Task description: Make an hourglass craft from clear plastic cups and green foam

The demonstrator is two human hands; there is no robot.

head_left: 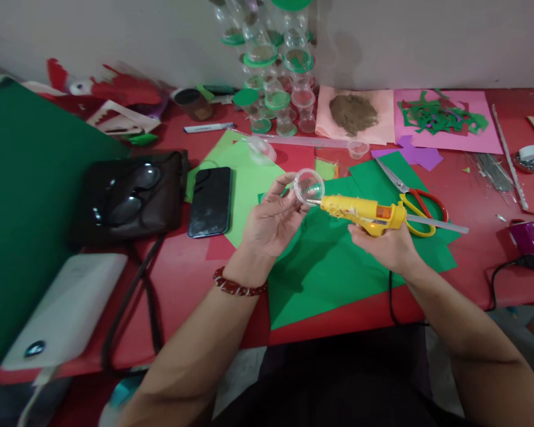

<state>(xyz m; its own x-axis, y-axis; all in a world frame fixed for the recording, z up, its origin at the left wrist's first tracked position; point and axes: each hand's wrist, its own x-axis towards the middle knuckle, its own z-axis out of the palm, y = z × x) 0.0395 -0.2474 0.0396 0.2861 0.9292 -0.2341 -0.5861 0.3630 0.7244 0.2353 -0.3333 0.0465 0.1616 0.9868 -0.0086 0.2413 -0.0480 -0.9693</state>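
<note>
Between its fingers and thumb, my left hand [278,216] holds a small clear plastic cup [309,187], its round rim facing up toward me. My right hand [389,243] is wrapped round the handle of a yellow glue gun [362,212]. The metal nozzle points left and is at the cup's near rim; whether it touches cannot be told. A clear glue stick [440,223] sticks out of the gun's back. Below both hands lies green paper [324,279].
Scissors [420,207] lie right of the gun. A phone [210,201], a dark bag [133,196] and a white power bank [66,308] are at left. Stacked clear cups [276,77] stand behind, beside brown powder [353,112] and green shreds [440,115] on paper.
</note>
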